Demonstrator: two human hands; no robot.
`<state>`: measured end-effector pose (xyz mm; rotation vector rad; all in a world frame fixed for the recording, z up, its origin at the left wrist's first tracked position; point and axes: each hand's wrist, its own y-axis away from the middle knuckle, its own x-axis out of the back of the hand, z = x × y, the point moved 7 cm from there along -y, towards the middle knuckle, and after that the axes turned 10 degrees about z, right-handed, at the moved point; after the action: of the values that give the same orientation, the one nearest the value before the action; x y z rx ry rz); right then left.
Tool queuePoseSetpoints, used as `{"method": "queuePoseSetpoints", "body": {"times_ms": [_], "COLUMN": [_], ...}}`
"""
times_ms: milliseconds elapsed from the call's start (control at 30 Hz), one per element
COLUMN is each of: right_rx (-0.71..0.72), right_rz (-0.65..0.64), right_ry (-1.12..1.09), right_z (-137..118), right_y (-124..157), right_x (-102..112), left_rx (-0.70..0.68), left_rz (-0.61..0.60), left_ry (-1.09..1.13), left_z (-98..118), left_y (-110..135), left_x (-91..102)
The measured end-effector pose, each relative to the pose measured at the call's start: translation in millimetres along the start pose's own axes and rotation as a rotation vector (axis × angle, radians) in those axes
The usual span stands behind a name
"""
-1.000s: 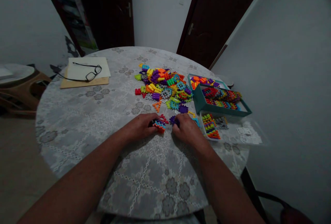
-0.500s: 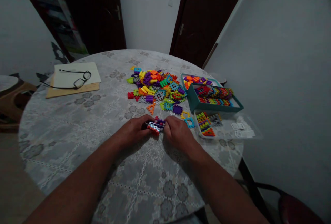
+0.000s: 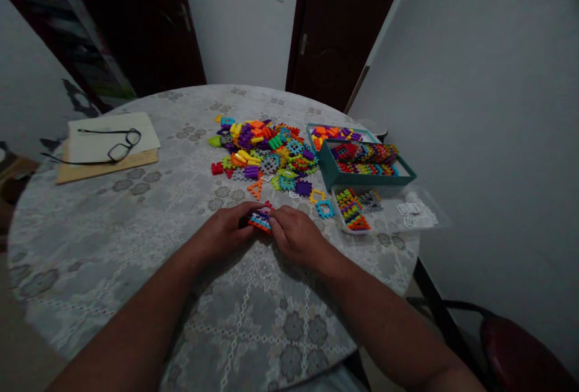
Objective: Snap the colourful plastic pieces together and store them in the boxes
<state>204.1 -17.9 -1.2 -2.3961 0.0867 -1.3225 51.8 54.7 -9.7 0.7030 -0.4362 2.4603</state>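
Note:
A small stack of joined plastic pieces (image 3: 259, 221), red, blue and orange, rests on the round table (image 3: 136, 235) between my two hands. My left hand (image 3: 226, 230) has its fingers curled round the stack's left end. My right hand (image 3: 294, 236) closes on the right end, thumb and fingers pressed against it. Both forearms reach in from the bottom of the view. Behind the hands lies a loose pile of coloured interlocking pieces (image 3: 265, 151).
A teal box (image 3: 362, 166) with stacked pieces stands right of the pile. In front of the box lies a clear tray (image 3: 389, 214) with more stacks. Spectacles (image 3: 115, 143) lie on papers at far left. Two dark doors stand behind; a chair (image 3: 520, 350) at lower right.
My right hand moved left and closed onto the stack that my left hand held; a purple piece it had is now against the stack. The view has shifted, so everything sits further left.

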Motion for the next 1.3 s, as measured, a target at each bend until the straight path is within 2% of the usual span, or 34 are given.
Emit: {"method": "queuePoseSetpoints", "body": {"times_ms": [167, 300, 467, 600, 800, 1000, 1300], "right_rx": [-0.008, -0.039, -0.071, -0.080, -0.118, -0.128, -0.150], "right_rz": [0.063, 0.064, -0.021, -0.114, -0.020, -0.023, 0.002], "right_ry": [-0.127, -0.156, -0.173, -0.190, -0.230, -0.162, -0.042], "right_z": [9.0, 5.5, -3.2, -2.5, 1.4, -0.7, 0.5], "right_y": [0.1, -2.2, -2.2, 0.9, -1.2, -1.2, -2.4], "right_x": [-2.0, 2.6, 13.1, 5.2, -2.4, 2.0, 0.9], "left_rx": [-0.043, -0.068, -0.044, -0.005, 0.018, 0.038, -0.019], "left_rz": [0.019, 0.038, -0.002, 0.011, 0.003, 0.033, 0.019], "left_ry": [0.013, 0.002, 0.007, -0.005, -0.003, 0.014, -0.047], "left_z": [-1.5, 0.7, 4.0, 1.8, -3.5, -12.6, -2.8], "left_y": [0.0, -1.2, -1.3, -2.1, -3.9, -3.6, 0.2], "left_x": [-1.7, 0.7, 0.5, 0.6, -3.1, -3.4, -6.2]}}
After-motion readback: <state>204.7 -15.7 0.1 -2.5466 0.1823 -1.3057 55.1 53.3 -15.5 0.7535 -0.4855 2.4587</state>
